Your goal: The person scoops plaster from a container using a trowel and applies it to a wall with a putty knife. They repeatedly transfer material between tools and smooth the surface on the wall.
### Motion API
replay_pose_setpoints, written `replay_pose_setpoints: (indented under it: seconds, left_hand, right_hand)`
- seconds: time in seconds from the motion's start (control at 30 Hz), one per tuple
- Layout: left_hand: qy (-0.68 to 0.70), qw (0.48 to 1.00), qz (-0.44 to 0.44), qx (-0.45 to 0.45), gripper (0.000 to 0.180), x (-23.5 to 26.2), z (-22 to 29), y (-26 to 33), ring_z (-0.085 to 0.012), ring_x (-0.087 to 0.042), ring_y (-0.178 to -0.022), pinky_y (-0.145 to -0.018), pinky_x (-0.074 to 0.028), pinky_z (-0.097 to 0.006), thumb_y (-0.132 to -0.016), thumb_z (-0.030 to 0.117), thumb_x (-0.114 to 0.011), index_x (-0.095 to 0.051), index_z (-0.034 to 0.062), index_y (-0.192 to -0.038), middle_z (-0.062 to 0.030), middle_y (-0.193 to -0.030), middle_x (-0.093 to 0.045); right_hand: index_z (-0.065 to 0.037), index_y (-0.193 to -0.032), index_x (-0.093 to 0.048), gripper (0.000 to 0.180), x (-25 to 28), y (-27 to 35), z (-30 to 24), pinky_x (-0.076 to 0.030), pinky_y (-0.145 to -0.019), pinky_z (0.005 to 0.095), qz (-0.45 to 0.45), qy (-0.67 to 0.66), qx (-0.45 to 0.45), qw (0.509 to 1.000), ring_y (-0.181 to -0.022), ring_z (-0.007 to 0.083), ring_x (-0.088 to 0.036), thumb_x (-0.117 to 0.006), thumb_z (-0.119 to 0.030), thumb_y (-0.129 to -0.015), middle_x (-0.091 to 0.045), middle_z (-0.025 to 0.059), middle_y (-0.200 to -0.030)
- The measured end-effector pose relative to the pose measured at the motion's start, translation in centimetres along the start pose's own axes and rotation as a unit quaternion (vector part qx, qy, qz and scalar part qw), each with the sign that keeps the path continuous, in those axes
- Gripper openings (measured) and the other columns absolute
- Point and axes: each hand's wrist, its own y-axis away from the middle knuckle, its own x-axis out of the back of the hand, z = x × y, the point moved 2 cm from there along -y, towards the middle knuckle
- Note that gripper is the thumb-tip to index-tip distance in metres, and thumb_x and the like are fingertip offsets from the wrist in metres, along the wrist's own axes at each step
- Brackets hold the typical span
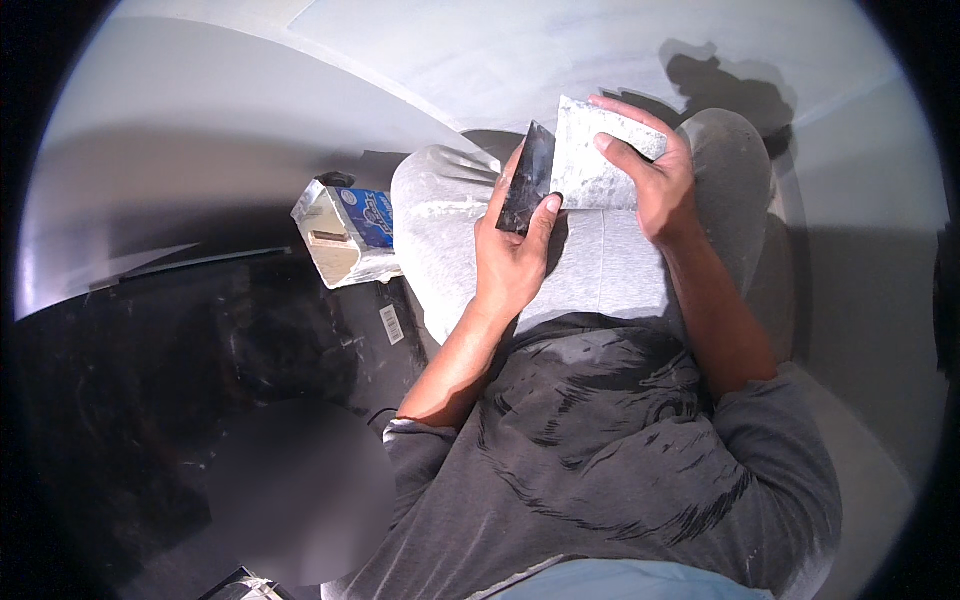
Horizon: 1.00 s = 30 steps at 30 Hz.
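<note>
My left hand (512, 262) grips a dark, flat, four-sided piece (528, 178), its thumb pressed on the lower corner. The piece is tilted, with pale smears on its face. In my right hand (668, 190) is a thin, whitish, dust-speckled sheet (590, 160), thumb on top and fingers behind it. The sheet's left edge stands right beside the dark piece; whether they touch is unclear. I cannot make out the exact kind of either. Both hands are above my lap, between my bent knees.
A cut-open carton (376, 215), blue and silvery, with pale stuff and a brownish strip inside, lies left of my left knee (440, 200). Close ahead is a pale wall (420, 50). A dark, dusty surface (180, 350) spreads to my left. A blurred patch covers the lower left.
</note>
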Motion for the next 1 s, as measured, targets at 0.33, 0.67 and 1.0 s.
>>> replay_pose_setpoints:
  seconds: [0.33,0.67,1.0]
  left_hand:
    - [-0.026,0.979,-0.144,0.141,0.056,1.7,0.9,-0.7,-0.0198,-0.062,-0.116,-0.101,-0.047,-0.034,-0.100,0.015,-0.065,-0.044,-0.0011,-0.149,-0.0183,-0.127,-0.066]
    - [-0.007,0.996,-0.066,0.055,0.062,1.1,0.6,-0.8,-0.0202,-0.062,-0.118,-0.101,-0.047,-0.035,-0.100,0.013,-0.063,-0.036,0.0033,-0.155,-0.0210,-0.130,-0.064]
    - [0.103,0.986,-0.054,0.117,0.048,1.6,0.9,-0.8,-0.0158,-0.056,-0.118,-0.102,-0.043,-0.031,-0.105,0.016,-0.056,-0.043,-0.0007,-0.148,-0.0122,-0.126,-0.064]
  right_hand:
    - [0.004,-0.126,-0.066,0.034,-0.5,0.0,-1.3,-0.053,-0.093,0.0313,-0.113,0.116,0.014,0.987,-0.101,0.0163,-0.068,-0.064,-0.009,-0.095,-0.074,0.0150,-0.110]
    - [0.003,-0.125,-0.068,0.032,-0.9,-0.1,-1.5,-0.051,-0.098,0.0325,-0.150,0.158,0.034,0.975,-0.107,0.0178,-0.066,-0.065,-0.005,-0.094,-0.073,0.0168,-0.115]
    - [0.003,-0.125,-0.068,0.031,-0.7,-0.1,-1.6,-0.053,-0.095,0.0317,-0.115,0.135,0.007,0.984,-0.105,0.0180,-0.067,-0.064,-0.004,-0.094,-0.073,0.0159,-0.115]
